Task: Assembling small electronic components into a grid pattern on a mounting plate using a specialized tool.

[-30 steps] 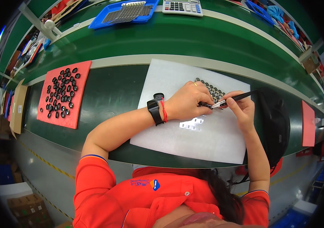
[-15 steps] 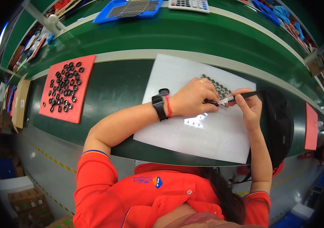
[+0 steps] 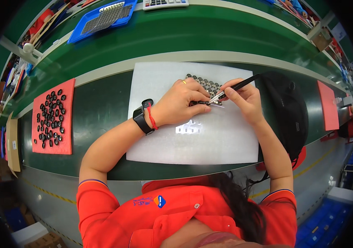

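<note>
White foam sheeting [image 3: 160, 144] is laid across the green worktop [image 3: 102, 103] in the head view. Over it, a small dark part [image 3: 199, 102] is pinched between thumb and fingers by the left hand [image 3: 177, 103]; by the right hand [image 3: 244, 100], black tweezers [image 3: 242, 84] are gripped like a pen, their pale tips held at the part's right end, though contact cannot be told. Small round pieces [image 3: 203, 80] are ranked beyond the hands. 1 black round part [image 3: 147, 101] is seen near the wristwatch [image 3: 142, 120]. Fine tweezer work on the dark part seems to be in hand; a firm pinch and steady tips would be called for next.
</note>
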`<state>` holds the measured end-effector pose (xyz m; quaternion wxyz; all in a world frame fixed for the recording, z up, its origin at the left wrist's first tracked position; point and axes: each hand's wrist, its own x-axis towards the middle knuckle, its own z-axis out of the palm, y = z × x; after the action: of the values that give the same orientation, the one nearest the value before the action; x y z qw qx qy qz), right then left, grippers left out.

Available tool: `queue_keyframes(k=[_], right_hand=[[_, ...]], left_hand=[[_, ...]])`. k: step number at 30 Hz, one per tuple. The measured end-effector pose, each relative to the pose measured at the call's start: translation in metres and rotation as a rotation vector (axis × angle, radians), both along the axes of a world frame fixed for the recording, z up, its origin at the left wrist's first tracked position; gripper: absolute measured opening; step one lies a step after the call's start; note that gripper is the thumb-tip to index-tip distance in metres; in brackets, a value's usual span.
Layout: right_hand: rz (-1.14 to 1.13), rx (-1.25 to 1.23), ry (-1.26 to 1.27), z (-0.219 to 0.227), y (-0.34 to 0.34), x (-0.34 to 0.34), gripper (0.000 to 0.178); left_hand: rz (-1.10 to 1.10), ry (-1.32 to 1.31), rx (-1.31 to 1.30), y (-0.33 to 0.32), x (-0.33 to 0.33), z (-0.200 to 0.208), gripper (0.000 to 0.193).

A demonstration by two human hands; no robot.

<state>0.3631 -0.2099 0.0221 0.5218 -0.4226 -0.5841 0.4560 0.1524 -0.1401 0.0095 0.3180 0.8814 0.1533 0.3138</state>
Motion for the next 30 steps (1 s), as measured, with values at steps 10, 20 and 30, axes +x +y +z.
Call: queue_keyframes(k=[10, 20, 30], right_hand=[[0.007, -0.024, 0.049, 0.002, -0.001, -0.001, 0.015], [-0.089, -0.129, 0.181, -0.001, 0.005, 0.007, 0.020], [-0.077, -0.129, 0.146, -0.005, 0.010, 0.008, 0.020]], left_hand=[[-0.049, 0.049, 0.041, 0.001, -0.002, 0.000, 0.019], [-0.132, 0.122, -0.005, -0.002, -0.027, 0.024, 0.031], [0.443, 0.195, -0.006, 0.031, -0.113, 0.037, 0.025]])
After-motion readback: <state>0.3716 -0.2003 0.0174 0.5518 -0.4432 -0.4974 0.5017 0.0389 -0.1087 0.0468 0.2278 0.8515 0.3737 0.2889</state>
